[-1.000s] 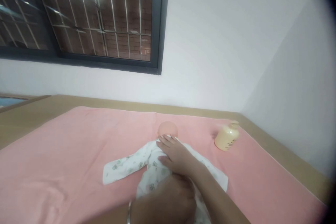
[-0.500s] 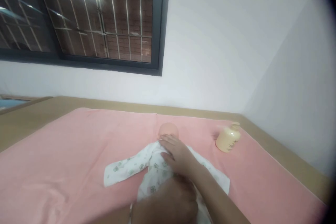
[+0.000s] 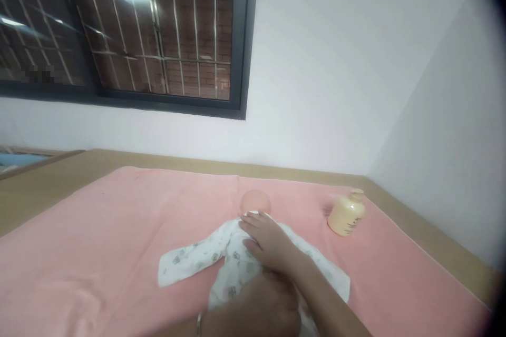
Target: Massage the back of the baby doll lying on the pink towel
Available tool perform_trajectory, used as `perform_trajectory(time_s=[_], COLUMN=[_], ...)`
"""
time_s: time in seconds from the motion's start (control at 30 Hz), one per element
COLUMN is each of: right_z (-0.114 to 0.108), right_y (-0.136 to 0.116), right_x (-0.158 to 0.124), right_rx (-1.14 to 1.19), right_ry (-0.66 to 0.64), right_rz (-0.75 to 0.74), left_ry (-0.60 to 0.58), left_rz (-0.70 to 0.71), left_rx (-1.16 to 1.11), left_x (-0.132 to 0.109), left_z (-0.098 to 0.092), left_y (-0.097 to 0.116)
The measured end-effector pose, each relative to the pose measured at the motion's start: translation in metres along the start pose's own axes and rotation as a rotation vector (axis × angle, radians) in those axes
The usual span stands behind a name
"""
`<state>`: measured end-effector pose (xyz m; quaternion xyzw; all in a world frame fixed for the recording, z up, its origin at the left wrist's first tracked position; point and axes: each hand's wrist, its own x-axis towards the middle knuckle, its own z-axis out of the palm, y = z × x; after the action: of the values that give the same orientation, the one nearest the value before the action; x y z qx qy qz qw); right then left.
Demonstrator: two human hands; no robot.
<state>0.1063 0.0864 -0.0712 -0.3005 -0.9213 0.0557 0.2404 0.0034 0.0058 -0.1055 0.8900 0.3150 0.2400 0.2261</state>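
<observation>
Left hand (image 3: 261, 308), bangle (image 3: 199, 324) at the wrist, sits low on the doll's (image 3: 256, 202) body; fingers hidden, can't tell whether it grips. Right hand (image 3: 269, 242) lies flat on the chest, fingers spread, gripping nothing. Doll lies on its back mid-sheet (image 3: 98, 253), head pointing away, in a white suit (image 3: 190, 263) with one sleeve out to the left. Bottle (image 3: 346, 214) stands near, to the right. Window (image 3: 158, 37) on the far wall.
</observation>
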Motion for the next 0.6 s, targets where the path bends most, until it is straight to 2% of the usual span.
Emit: perform_trajectory(time_s=[0.07, 0.13, 0.27, 0.37, 0.47, 0.6], right_z=[-0.003, -0.005, -0.006, -0.006, -0.007, -0.014], right_y=[-0.004, -0.006, -0.007, -0.007, -0.008, -0.009], right_x=[0.001, 0.001, 0.001, 0.001, 0.002, 0.003], right_rx=[-0.014, -0.028, -0.041, -0.041, -0.048, 0.006], right_ry=[-0.043, -0.045, -0.027, -0.018, -0.019, -0.013], right_rz=[-0.02, -0.019, -0.02, -0.026, -0.037, -0.046], left_ry=[0.019, 0.09, 0.261, 0.337, 0.367, 0.35], left_rz=[0.02, 0.007, -0.122, -0.209, -0.228, -0.182], left_rx=[-0.063, -0.229, -0.598, -0.81, -0.887, -0.848], left_x=[0.0, 0.001, 0.005, 0.008, 0.007, 0.006], left_z=[-0.001, -0.002, -0.001, 0.003, 0.006, 0.002], left_y=[0.001, 0.002, 0.009, 0.015, 0.021, 0.025])
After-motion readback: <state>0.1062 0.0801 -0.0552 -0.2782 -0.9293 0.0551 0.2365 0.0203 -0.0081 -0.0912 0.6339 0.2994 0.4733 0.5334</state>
